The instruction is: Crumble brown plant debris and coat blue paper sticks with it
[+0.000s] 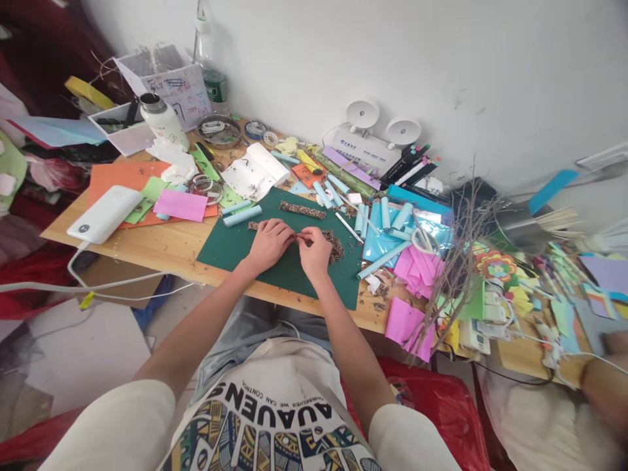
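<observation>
On the dark green cutting mat [226,252], my left hand [269,243] is closed over a brown crumb-covered roll [252,226], whose far left end shows past the fingers. My right hand [315,254] is pinched against the left fingertips, at the roll's other end. Whatever sits between its fingers is too small to make out. Beside the right hand lies a heap of brown crumbly bits [335,247]. A second crumb-covered roll [302,210] lies just beyond both hands, touched by neither. Light blue paper tubes [243,216] rest at the mat's upper left edge.
A white power bank [104,214] with a cable lies left. Several blue tubes [387,258], scissors [424,241] and pink paper [411,327] crowd the right, near dry twigs [454,261]. An open bottle [163,121] stands at the back left. Another person's blurred arm [606,379] enters far right.
</observation>
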Demonstrator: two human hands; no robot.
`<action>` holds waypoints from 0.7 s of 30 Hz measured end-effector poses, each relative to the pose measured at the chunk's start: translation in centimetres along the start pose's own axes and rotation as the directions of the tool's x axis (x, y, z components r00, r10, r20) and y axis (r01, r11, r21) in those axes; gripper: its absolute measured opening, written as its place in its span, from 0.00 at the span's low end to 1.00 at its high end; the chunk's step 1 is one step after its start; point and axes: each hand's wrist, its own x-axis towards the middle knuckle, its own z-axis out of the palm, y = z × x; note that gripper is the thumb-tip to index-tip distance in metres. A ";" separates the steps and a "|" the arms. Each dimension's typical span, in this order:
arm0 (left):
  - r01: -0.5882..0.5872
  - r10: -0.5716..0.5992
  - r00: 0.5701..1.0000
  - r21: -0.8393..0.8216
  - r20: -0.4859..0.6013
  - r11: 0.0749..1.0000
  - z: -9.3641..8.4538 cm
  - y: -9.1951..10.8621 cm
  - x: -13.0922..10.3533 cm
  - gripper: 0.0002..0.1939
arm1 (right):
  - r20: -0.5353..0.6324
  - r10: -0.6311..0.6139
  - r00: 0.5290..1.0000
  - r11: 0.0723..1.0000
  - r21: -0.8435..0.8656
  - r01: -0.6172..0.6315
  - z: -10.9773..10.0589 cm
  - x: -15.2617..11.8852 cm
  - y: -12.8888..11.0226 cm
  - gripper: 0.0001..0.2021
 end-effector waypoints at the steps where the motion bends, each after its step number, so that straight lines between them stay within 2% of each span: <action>1: -0.004 0.004 1.000 -0.010 -0.005 1.000 0.0 0.1 0.0 0.13 | -0.027 0.001 1.000 1.000 0.026 0.000 -0.2 -0.2 0.0 0.10; 3: -0.004 0.004 1.000 -0.032 -0.016 0.999 0.2 0.4 0.2 0.12 | -0.047 -0.007 0.999 0.999 0.036 0.009 -0.5 -0.4 0.0 0.10; 7: 0.020 -0.023 0.999 -0.073 -0.045 0.997 0.5 0.7 0.4 0.12 | -0.001 -0.006 1.000 1.000 0.018 0.006 -1.2 -0.6 -0.1 0.10; 11: 0.038 -0.050 0.995 -0.137 -0.085 0.990 0.5 0.8 0.4 0.12 | -0.033 -0.011 0.999 0.999 0.042 0.012 -1.4 -0.5 -0.2 0.11; 17: 0.044 -0.055 0.996 -0.146 -0.074 0.988 0.3 1.2 0.2 0.13 | -0.002 -0.019 1.000 1.000 0.016 0.019 -1.2 -0.6 -0.7 0.10; 19: 0.049 -0.061 0.995 -0.142 -0.081 0.989 0.4 1.3 0.2 0.13 | -0.047 0.022 0.999 0.999 0.050 -0.019 -0.6 -0.8 -1.0 0.10; 21: 0.057 -0.072 0.992 -0.151 -0.099 0.987 0.5 1.3 0.2 0.14 | -0.092 0.115 0.989 0.980 0.172 -0.098 0.4 -1.0 -1.2 0.09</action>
